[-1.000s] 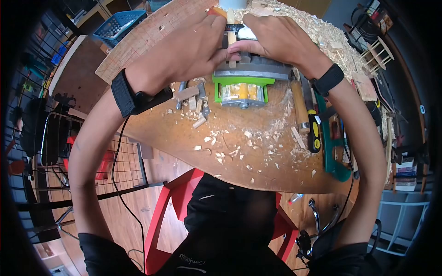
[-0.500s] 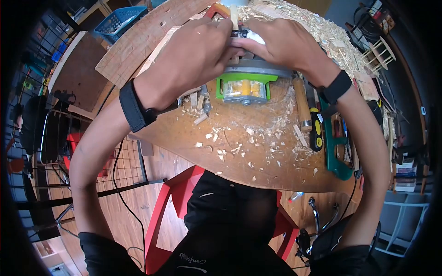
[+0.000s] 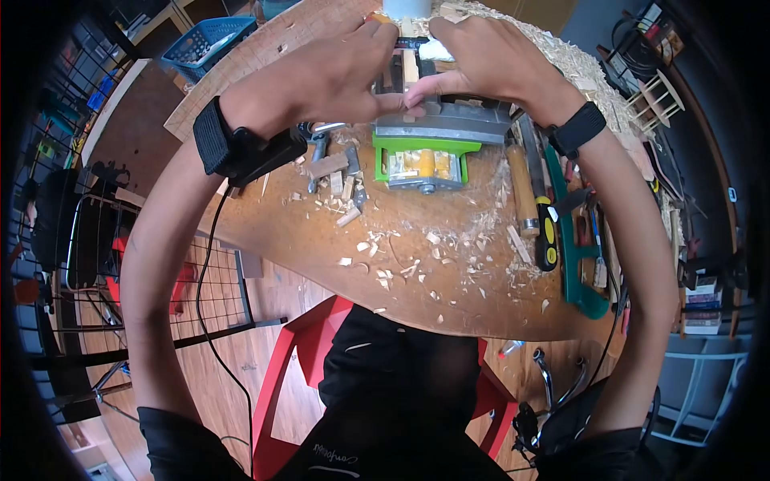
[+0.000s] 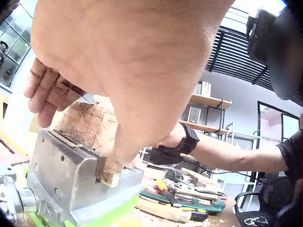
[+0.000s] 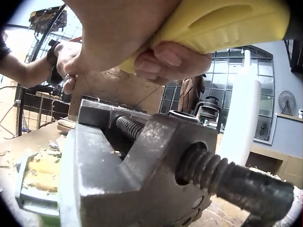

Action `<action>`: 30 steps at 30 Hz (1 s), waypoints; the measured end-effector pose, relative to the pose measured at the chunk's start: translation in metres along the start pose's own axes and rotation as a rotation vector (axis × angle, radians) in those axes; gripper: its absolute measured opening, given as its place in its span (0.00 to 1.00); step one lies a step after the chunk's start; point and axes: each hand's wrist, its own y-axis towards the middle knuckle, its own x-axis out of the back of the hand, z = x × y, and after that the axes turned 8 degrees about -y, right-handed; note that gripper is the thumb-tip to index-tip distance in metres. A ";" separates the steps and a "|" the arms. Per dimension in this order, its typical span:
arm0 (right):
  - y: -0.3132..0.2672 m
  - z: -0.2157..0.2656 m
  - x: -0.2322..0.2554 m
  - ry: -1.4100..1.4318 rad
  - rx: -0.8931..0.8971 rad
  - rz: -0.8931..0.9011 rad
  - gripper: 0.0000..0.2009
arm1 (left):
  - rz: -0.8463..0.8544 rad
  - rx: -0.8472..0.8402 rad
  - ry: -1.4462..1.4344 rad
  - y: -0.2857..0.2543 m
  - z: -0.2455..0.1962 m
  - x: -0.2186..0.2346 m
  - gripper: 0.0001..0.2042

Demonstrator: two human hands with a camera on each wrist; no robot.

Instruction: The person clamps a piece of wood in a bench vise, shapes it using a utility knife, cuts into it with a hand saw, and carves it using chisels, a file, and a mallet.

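Note:
A narrow wood strip (image 3: 410, 66) stands clamped in a grey metal vise (image 3: 449, 125), with a green frame (image 3: 467, 149) on the vise's near side. My right hand (image 3: 499, 68) grips a tool by its thick yellow handle (image 5: 227, 23), above the vise screw. Over the strip, my left hand (image 3: 321, 84) curls its fingers at the tool's other end; a dark edge shows by those fingers (image 4: 49, 97) in the left wrist view. Both thumbs meet at the strip's near end. The hands hide most of the tool's working part.
Wood offcuts (image 3: 329, 166) lie left of the vise. To its right are a wooden-handled tool (image 3: 523, 192), a black-and-yellow handle (image 3: 546, 236) and a green tool (image 3: 571, 248). Shavings (image 3: 565, 60) heap at the back right. A blue basket (image 3: 210, 44) stands at far left.
Both wrists came nearer the body half a second ago and are now farther out again. The thumbs sit closer to the strip's near end. The vise stays put.

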 end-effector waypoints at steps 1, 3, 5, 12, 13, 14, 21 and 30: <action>0.001 -0.001 0.000 -0.029 0.018 0.011 0.42 | 0.021 0.013 -0.015 0.001 0.002 0.000 0.36; 0.002 -0.001 0.001 -0.051 0.037 -0.005 0.42 | 0.045 0.032 -0.031 -0.001 0.005 -0.003 0.36; 0.000 -0.001 0.001 -0.076 0.056 -0.019 0.42 | -0.099 -0.043 -0.058 -0.006 0.003 -0.010 0.35; -0.002 -0.005 -0.007 -0.075 0.071 -0.063 0.39 | -0.008 0.217 -0.260 -0.012 -0.020 -0.003 0.35; -0.001 -0.003 -0.005 -0.078 0.092 -0.105 0.38 | -0.084 0.095 -0.171 -0.014 -0.014 -0.004 0.35; 0.000 -0.003 -0.002 -0.077 0.091 -0.105 0.38 | -0.158 -0.026 -0.082 -0.015 -0.010 -0.006 0.35; 0.003 -0.002 0.013 0.123 0.048 0.024 0.41 | -0.332 -0.124 -0.220 -0.015 -0.013 -0.010 0.30; -0.001 -0.003 0.006 0.053 0.053 -0.020 0.40 | -0.236 -0.063 -0.177 -0.016 -0.024 -0.004 0.32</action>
